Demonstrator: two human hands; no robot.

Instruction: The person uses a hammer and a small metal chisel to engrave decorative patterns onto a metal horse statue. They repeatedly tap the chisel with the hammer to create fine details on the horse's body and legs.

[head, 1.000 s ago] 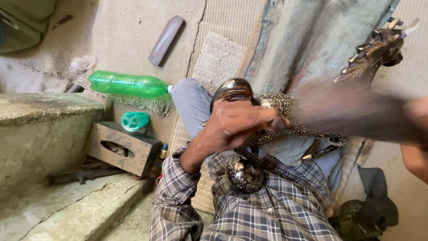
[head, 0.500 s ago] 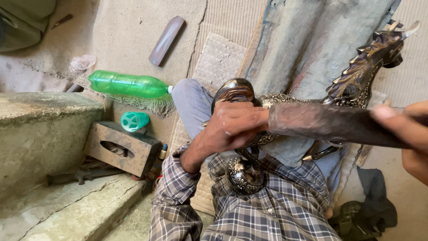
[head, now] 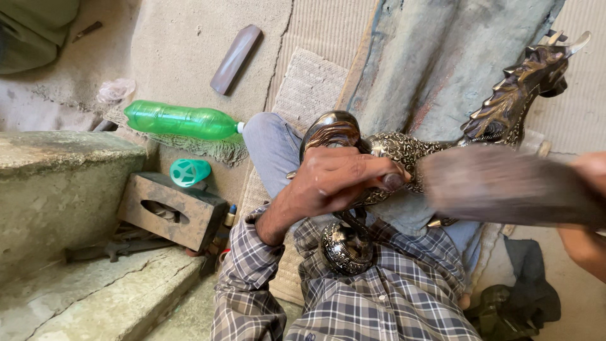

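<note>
Plaid shirt sleeve (head: 252, 278): lying nearest, covering the left forearm. 
Left hand (head: 338, 180): closing over the ornate metal figure (head: 404, 151) at its middle, fingers curled around a small tool whose tip is showing at the fingertips; what kind of tool cannot be told. 
Figure: resting across the lap, its round embossed base (head: 344, 246) pointing toward the shirt, its spiked head (head: 536, 69) reaching up to the right. 
Right hand (head: 590, 208): sitting at the frame's right edge, clenching a flat wooden bat (head: 505, 189), blurred, its end lying just beside the left fingertips. 
Hollow block (head: 173, 211): sitting left of the knee, with a teal cap (head: 189, 172) just behind it. 
Green plastic bottle (head: 180, 120): lying on its side farther off. 
Dark flat bar (head: 235, 58): lying farthest, on the ground.
</note>
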